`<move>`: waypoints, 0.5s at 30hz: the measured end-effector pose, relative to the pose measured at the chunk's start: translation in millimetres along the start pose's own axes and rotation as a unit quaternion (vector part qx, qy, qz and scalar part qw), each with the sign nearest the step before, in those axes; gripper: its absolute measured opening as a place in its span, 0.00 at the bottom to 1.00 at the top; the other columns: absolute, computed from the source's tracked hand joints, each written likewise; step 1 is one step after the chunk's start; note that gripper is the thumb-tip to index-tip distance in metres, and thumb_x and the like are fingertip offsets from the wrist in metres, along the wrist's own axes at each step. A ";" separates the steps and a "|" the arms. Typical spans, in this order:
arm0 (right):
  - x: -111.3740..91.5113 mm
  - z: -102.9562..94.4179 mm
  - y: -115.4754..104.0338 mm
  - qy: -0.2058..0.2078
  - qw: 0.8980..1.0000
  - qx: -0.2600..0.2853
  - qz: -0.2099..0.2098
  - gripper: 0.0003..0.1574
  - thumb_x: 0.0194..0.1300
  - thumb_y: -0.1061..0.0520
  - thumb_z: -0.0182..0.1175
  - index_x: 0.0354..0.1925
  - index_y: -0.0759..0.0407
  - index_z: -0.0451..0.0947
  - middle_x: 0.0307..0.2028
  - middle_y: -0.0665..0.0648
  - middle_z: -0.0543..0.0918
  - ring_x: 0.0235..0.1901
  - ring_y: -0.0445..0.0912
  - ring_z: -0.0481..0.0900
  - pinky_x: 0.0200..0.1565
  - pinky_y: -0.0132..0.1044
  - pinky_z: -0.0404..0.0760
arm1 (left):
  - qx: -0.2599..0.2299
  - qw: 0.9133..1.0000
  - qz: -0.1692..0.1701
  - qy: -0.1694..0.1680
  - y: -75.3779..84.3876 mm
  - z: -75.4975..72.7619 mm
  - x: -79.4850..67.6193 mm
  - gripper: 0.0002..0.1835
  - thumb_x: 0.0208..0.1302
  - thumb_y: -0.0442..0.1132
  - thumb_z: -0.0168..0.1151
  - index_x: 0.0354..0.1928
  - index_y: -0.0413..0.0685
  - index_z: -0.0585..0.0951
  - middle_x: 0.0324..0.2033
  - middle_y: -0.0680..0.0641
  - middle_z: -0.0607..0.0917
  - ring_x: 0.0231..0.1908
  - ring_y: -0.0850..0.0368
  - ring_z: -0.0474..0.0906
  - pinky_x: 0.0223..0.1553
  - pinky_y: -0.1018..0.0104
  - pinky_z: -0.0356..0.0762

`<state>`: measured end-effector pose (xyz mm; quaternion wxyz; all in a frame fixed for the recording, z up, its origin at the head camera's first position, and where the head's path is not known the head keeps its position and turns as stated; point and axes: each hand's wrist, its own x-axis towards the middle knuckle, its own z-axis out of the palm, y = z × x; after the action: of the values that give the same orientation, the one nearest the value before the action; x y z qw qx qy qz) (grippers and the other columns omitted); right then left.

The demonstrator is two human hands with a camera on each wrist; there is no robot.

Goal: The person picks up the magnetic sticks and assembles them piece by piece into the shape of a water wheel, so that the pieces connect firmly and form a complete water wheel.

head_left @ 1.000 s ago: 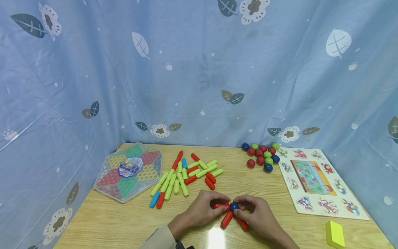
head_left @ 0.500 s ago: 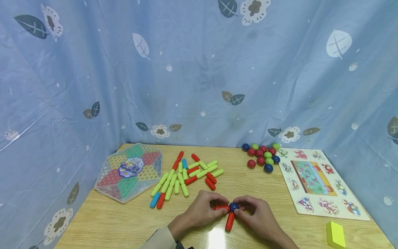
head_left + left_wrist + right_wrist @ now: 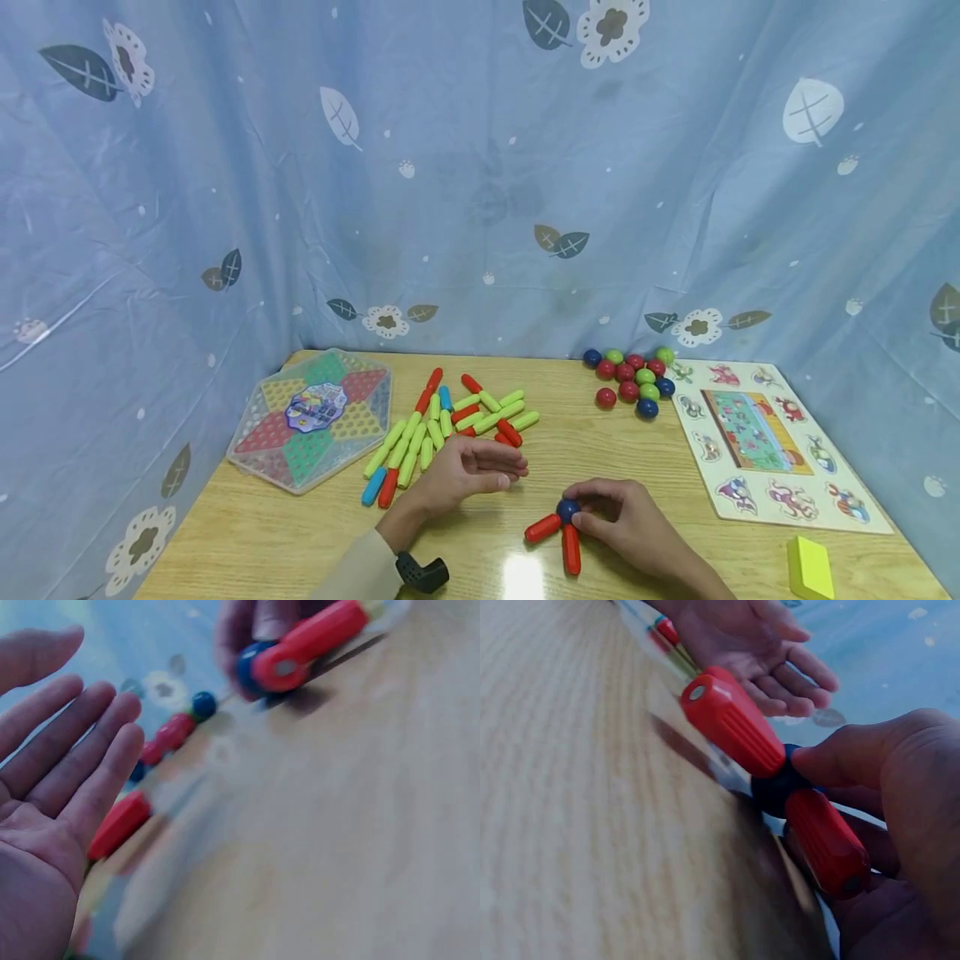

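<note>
In the head view my right hand (image 3: 626, 525) pinches a dark blue ball (image 3: 567, 510) between thumb and fingers. Two red magnetic rods fan out from the ball toward me: a left rod (image 3: 543, 528) and a front rod (image 3: 572, 550). Seen from the right wrist, a red rod (image 3: 735, 724) shows a small metal disc in its end, and the thumb presses against the blue ball (image 3: 772, 789). My left hand (image 3: 468, 475) is apart from them, fingers extended and palm bare, in front of the loose rods. Its spread fingers show in the left wrist view.
Loose yellow-green, red and blue rods (image 3: 408, 446) lie left of centre. A hexagonal star-patterned game box (image 3: 360, 417) lies at far left. Red, green and blue balls (image 3: 626, 372) cluster at the back right, beside an animal puzzle board (image 3: 693, 475). A yellow block (image 3: 810, 567) sits front right.
My left hand has let go of the red rod and moved left and away, its fingers straightening. The rods round the blue ball have swung, while my right hand keeps hold of the ball.
</note>
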<state>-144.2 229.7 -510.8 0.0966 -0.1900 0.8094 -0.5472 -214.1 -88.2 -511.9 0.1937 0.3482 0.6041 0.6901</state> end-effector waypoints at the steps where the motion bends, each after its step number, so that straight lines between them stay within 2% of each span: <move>1: 0.2 -1.4 -0.2 -0.006 1.000 0.001 0.003 0.15 0.76 0.57 0.70 0.58 0.57 0.89 0.53 0.55 0.92 0.49 0.36 0.88 0.52 0.28 0.86 | 0.004 1.000 0.002 0.006 1.7 -3.8 0.0 0.20 0.78 0.31 0.66 0.66 0.28 0.82 0.60 0.23 0.85 0.61 0.32 0.86 0.59 0.58 0.88; 4: 0.6 -4.8 0.0 -0.018 1.000 0.004 0.006 0.15 0.77 0.57 0.69 0.59 0.56 0.89 0.55 0.56 0.92 0.50 0.36 0.88 0.52 0.28 0.86 | 0.040 0.999 -0.004 0.018 7.3 -12.7 0.9 0.19 0.77 0.29 0.66 0.66 0.34 0.84 0.62 0.26 0.86 0.64 0.26 0.82 0.63 0.55 0.86; 6: 1.0 -6.1 0.9 -0.024 1.000 0.008 0.003 0.16 0.77 0.57 0.69 0.59 0.56 0.89 0.56 0.58 0.91 0.51 0.37 0.88 0.52 0.28 0.86 | 0.074 0.997 -0.013 0.022 10.1 -16.4 2.1 0.20 0.77 0.29 0.65 0.67 0.36 0.84 0.63 0.29 0.86 0.67 0.30 0.81 0.68 0.49 0.83; 9: 1.2 -6.6 2.6 -0.030 0.999 0.019 0.000 0.16 0.78 0.57 0.67 0.60 0.57 0.88 0.58 0.60 0.90 0.52 0.37 0.89 0.53 0.29 0.86 | 0.133 0.990 -0.025 0.027 12.4 -19.1 5.0 0.21 0.76 0.29 0.66 0.68 0.38 0.84 0.63 0.35 0.88 0.71 0.41 0.80 0.73 0.41 0.76; 12: 1.3 -6.6 3.6 -0.035 0.999 0.031 -0.002 0.16 0.79 0.58 0.67 0.61 0.58 0.88 0.59 0.62 0.90 0.53 0.38 0.89 0.53 0.29 0.86 | 0.212 0.976 -0.038 0.040 10.8 -18.7 8.9 0.22 0.75 0.30 0.68 0.68 0.45 0.85 0.62 0.44 0.90 0.73 0.50 0.79 0.75 0.42 0.75; 14: 1.1 -6.6 3.9 -0.037 0.999 0.035 -0.002 0.17 0.79 0.58 0.66 0.61 0.59 0.88 0.59 0.63 0.89 0.53 0.38 0.89 0.53 0.29 0.86 | 0.273 0.960 -0.046 0.046 9.0 -16.6 12.0 0.22 0.74 0.29 0.69 0.67 0.49 0.87 0.60 0.50 0.91 0.71 0.54 0.80 0.74 0.47 0.77; 15: 1.1 -6.7 4.1 -0.038 0.999 0.037 -0.003 0.17 0.79 0.58 0.66 0.61 0.59 0.88 0.59 0.64 0.89 0.53 0.38 0.89 0.53 0.29 0.86 | 0.310 0.949 -0.043 0.047 7.7 -15.3 13.7 0.22 0.73 0.29 0.69 0.66 0.50 0.87 0.59 0.52 0.91 0.70 0.55 0.81 0.73 0.49 0.78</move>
<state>-148.4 236.3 -511.9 0.1325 -0.2090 0.7840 -0.5692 -233.2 -90.9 -501.5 0.0771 0.3321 0.8109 0.4757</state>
